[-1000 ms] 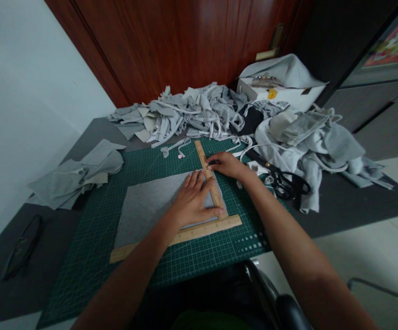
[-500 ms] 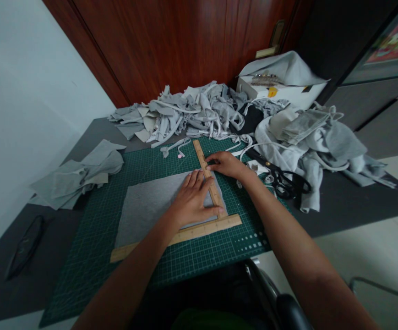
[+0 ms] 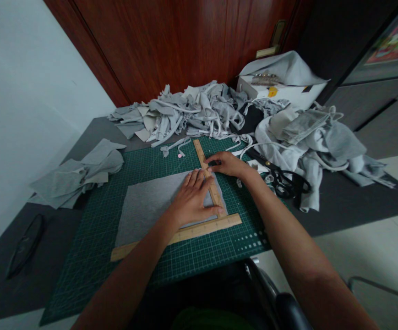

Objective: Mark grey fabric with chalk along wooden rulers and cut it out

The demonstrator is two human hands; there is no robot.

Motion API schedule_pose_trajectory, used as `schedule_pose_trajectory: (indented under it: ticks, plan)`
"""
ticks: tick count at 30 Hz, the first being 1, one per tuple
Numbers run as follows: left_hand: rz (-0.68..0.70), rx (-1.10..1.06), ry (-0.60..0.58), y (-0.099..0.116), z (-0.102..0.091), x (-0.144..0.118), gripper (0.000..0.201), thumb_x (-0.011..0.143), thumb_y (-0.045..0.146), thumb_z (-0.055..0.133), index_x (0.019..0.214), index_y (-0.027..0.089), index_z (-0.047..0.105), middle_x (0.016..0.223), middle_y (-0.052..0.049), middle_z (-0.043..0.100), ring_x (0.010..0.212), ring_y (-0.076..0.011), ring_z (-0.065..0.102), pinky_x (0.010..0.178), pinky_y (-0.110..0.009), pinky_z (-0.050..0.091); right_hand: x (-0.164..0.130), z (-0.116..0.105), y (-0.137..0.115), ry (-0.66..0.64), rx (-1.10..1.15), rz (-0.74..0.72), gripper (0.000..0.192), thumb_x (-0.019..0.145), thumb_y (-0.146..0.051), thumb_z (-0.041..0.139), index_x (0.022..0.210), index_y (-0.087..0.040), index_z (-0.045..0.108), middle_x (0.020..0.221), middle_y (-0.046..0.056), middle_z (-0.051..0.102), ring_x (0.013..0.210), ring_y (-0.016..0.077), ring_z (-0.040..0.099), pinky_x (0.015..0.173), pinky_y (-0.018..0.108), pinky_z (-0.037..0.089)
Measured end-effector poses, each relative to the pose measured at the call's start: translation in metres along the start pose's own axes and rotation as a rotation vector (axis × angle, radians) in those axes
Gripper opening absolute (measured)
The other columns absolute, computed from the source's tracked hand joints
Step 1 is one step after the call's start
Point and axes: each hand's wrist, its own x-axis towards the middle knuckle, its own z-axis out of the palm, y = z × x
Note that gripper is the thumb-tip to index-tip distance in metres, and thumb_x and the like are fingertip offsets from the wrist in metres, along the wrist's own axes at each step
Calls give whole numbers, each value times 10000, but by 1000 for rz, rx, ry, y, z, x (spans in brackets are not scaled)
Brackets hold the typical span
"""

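A rectangle of grey fabric (image 3: 147, 201) lies flat on the green cutting mat (image 3: 95, 224). Over its near and right edges rests a wooden L-square ruler (image 3: 188, 234), one arm pointing away from me. My left hand (image 3: 193, 195) is spread flat, its palm on the fabric and its fingertips and thumb on the ruler's upright arm. At that arm's right edge, just beyond the fabric, my right hand (image 3: 228, 164) bends its index finger and thumb onto the wood. Its other fingers are curled and partly hidden.
Black-handled scissors (image 3: 283, 178) lie right of the mat beside a heap of grey cloth (image 3: 305, 137). Fabric scraps (image 3: 199, 110) are piled along the back. Left are more cut pieces (image 3: 85, 172) and glasses (image 3: 25, 245). A white box (image 3: 288, 94) stands behind.
The fingertips of my right hand have shifted very slightly along the ruler. My left hand, the ruler and the fabric look the same as before.
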Motion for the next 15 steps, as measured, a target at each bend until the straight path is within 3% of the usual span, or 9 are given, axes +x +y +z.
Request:
schedule_pose_trajectory:
  ticks: [15]
  plan:
    - [13, 21, -20, 1, -4, 0, 1047, 879, 845, 494, 1607, 105, 353, 1707, -259, 233, 1610, -436, 132, 1315, -547, 135, -4, -4, -7, -55, 6, 28, 414, 801, -254, 835, 1200, -151, 795, 798, -7, 635, 726, 155, 557, 697, 273, 410]
